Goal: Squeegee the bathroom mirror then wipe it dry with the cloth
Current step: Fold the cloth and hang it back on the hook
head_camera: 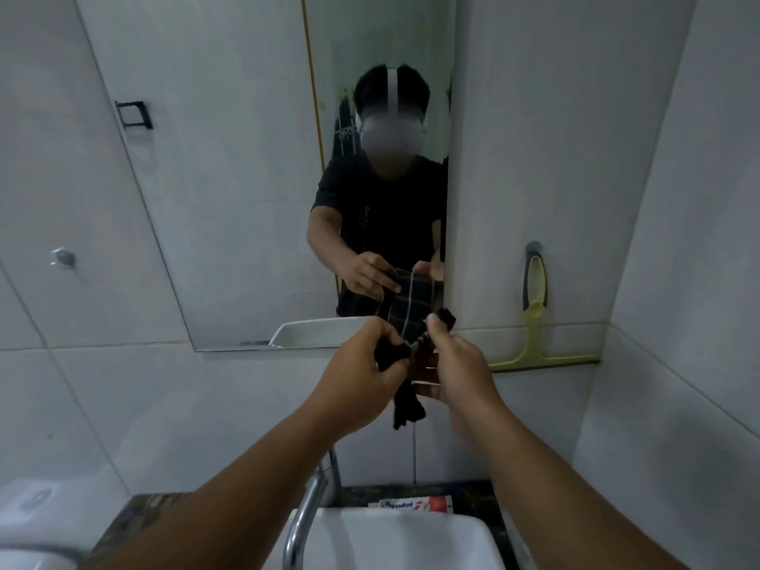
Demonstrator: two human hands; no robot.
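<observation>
The bathroom mirror (pixel 246 178) hangs on the white tiled wall ahead and reflects a person in a dark shirt. Just below its lower edge, my left hand (pixel 362 376) and my right hand (pixel 456 364) both grip a dark checked cloth (pixel 405 401). The cloth is bunched between the hands, with one end hanging down and a corner sticking up above my right thumb. A yellow-green squeegee (pixel 534 331) with a dark grey handle hangs from a wall hook to the right of the mirror, apart from both hands.
A white sink basin (pixel 452 536) with a chrome tap (pixel 304 516) sits below my arms on a dark stone counter. A toothpaste box (pixel 411 505) lies behind the basin. A black holder (pixel 135 115) and a round chrome fitting (pixel 62 257) are on the left wall.
</observation>
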